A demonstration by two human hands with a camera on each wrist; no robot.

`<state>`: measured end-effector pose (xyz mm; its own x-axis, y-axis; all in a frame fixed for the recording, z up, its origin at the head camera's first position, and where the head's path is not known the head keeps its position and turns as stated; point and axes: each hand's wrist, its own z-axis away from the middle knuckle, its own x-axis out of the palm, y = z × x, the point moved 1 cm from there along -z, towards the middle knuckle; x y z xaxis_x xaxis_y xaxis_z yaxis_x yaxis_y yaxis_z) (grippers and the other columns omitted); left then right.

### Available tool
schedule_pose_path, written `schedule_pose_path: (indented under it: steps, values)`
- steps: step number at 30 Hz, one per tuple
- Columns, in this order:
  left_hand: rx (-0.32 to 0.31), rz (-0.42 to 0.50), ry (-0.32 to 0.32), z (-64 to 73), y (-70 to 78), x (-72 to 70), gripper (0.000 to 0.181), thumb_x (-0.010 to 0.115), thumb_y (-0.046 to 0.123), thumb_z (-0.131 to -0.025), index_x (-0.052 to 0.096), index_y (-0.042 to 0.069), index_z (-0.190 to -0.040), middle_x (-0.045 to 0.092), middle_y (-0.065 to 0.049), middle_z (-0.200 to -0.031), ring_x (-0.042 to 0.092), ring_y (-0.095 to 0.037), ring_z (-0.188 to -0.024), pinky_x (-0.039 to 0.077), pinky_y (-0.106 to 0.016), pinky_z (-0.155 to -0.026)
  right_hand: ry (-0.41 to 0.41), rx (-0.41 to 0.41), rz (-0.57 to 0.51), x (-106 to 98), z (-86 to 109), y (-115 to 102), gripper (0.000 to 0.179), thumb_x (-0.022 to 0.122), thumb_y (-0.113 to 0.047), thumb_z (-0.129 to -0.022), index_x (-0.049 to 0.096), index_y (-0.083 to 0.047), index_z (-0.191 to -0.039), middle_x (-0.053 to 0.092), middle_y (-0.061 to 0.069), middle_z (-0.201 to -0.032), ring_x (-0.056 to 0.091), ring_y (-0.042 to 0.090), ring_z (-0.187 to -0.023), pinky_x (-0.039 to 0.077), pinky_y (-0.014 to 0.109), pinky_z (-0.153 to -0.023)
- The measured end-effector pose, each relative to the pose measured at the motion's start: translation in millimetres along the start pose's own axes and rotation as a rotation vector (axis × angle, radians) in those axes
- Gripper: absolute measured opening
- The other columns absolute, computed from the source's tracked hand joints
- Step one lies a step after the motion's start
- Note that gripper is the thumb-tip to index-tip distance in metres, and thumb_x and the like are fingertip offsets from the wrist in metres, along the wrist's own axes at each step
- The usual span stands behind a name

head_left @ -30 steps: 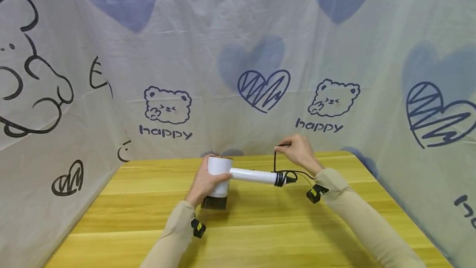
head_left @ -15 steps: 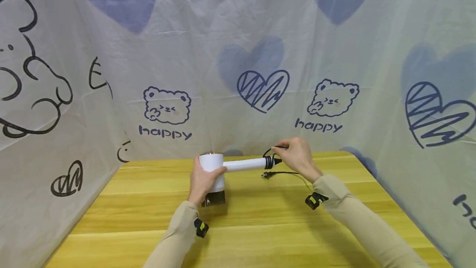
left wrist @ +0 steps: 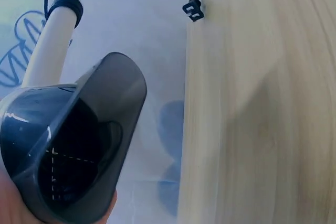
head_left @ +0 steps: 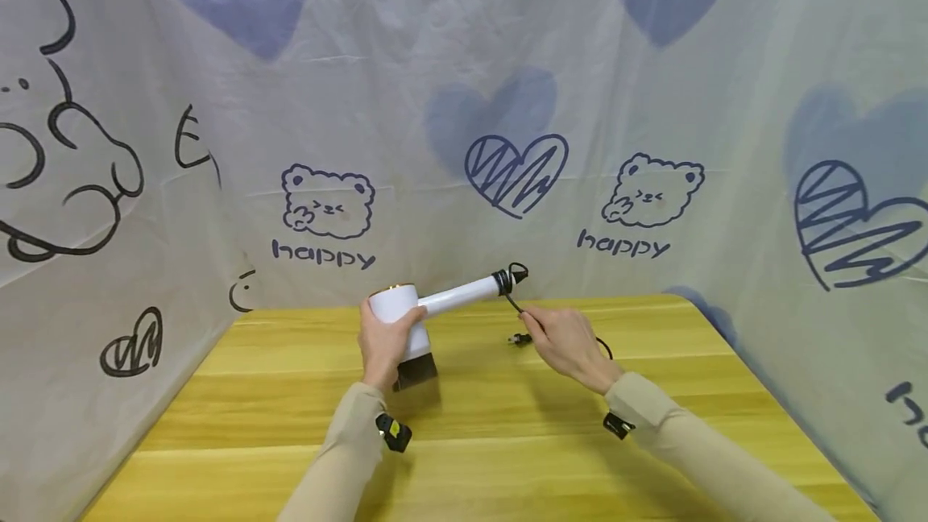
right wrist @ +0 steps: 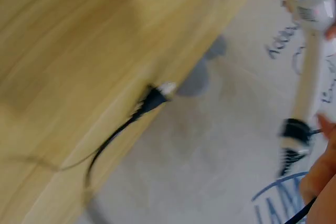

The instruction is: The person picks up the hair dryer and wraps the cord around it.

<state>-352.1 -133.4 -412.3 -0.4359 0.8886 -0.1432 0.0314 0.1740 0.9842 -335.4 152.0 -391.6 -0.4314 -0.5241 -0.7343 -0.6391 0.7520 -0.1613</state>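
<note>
Hair dryer (head_left: 395, 306) is held over the far part of the desk (head_left: 493, 441), left hand (head_left: 380, 345) curled round its white body; right hand (head_left: 571, 345) pinches the cord (head_left: 514, 304) below the handle's (head_left: 460, 296) right end. Likely winding: steady the handle, draw each turn snug beside the last, watch the loose plug (head_left: 520, 339).

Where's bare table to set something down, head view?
Bare tabletop between the left sleeve and right sleeve, and outside each. Crowded: far middle, where the left hand holds the hair dryer, the right hand pinches its cord, plug close by.
</note>
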Motion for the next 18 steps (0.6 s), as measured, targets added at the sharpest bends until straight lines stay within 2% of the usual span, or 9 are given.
schedule_pose_path:
  steps: [4, 5, 7, 9, 12, 14, 18]
  values:
    - [-0.056, 0.085, 0.002, -3.9, 0.7, -3.4, 0.093, 0.080, 0.038, -0.074, 0.028, 0.015, -0.147, 0.049, -0.015, -0.129, 0.055, -0.032, -0.105, 0.052, -0.044, -0.086, -0.121, -0.039, 0.040, 6, 5.9, 13, 0.019, 0.048, -0.019, -0.102, 0.059, -0.018, -0.087, 0.047, -0.011, -0.058, 0.031, 0.002, -0.047, 0.028, 0.019, -0.042]
    - [-0.065, 0.096, 0.003, -4.3, 0.5, -4.1, 0.092, 0.080, 0.037, -0.074, 0.028, 0.015, -0.147, 0.049, -0.015, -0.130, 0.055, -0.032, -0.105, 0.052, -0.044, -0.085, -0.165, -0.034, 0.037, 7, 7.0, 16, 0.020, 0.046, -0.020, -0.103, 0.057, -0.019, -0.086, 0.045, -0.010, -0.059, 0.032, 0.003, -0.048, 0.030, 0.020, -0.043]
    - [-0.077, 0.102, -0.005, -4.0, 0.3, -5.0, 0.091, 0.080, 0.036, -0.075, 0.029, 0.016, -0.147, 0.049, -0.014, -0.129, 0.056, -0.031, -0.103, 0.052, -0.042, -0.083, -0.239, -0.010, -0.013, 10, 8.6, 21, 0.021, 0.044, -0.021, -0.104, 0.057, -0.021, -0.088, 0.051, -0.010, -0.065, 0.039, 0.003, -0.054, 0.038, 0.022, -0.049]
    - [-0.081, 0.122, -0.023, -3.8, -0.3, -4.6, 0.089, 0.080, 0.035, -0.075, 0.030, 0.015, -0.146, 0.049, -0.014, -0.128, 0.057, -0.030, -0.101, 0.053, -0.040, -0.080, -0.325, 0.037, -0.129, 11, 9.6, 25, 0.021, 0.042, -0.021, -0.105, 0.059, -0.021, -0.091, 0.054, -0.008, -0.071, 0.044, 0.005, -0.060, 0.042, 0.025, -0.056]
    - [-0.084, 0.175, -0.044, -4.1, -0.2, -3.4, 0.087, 0.080, 0.034, -0.076, 0.031, 0.014, -0.145, 0.049, -0.013, -0.127, 0.057, -0.029, -0.098, 0.054, -0.037, -0.076, -0.457, 0.129, -0.354, 13, 9.9, 29, 0.026, 0.039, -0.022, -0.106, 0.063, -0.018, -0.097, 0.053, -0.005, -0.073, 0.043, 0.008, -0.062, 0.042, 0.026, -0.060]
    - [-0.088, 0.212, -0.061, -4.9, -0.4, -2.3, 0.087, 0.081, 0.034, -0.077, 0.031, 0.013, -0.145, 0.048, -0.014, -0.128, 0.058, -0.029, -0.098, 0.055, -0.036, -0.075, -0.529, 0.206, -0.479, 14, 9.8, 32, 0.032, 0.037, -0.025, -0.107, 0.063, -0.012, -0.094, 0.045, -0.003, -0.066, 0.036, 0.010, -0.056, 0.037, 0.025, -0.054]
    - [-0.113, 0.241, -0.090, -5.9, -0.9, -1.4, 0.087, 0.080, 0.033, -0.077, 0.030, 0.014, -0.145, 0.047, -0.013, -0.129, 0.058, -0.029, -0.100, 0.056, -0.035, -0.076, -0.604, 0.359, -0.618, 16, 10.7, 42, 0.041, 0.039, -0.032, -0.107, 0.064, -0.004, -0.088, 0.035, -0.006, -0.057, 0.026, 0.008, -0.048, 0.028, 0.021, -0.046]
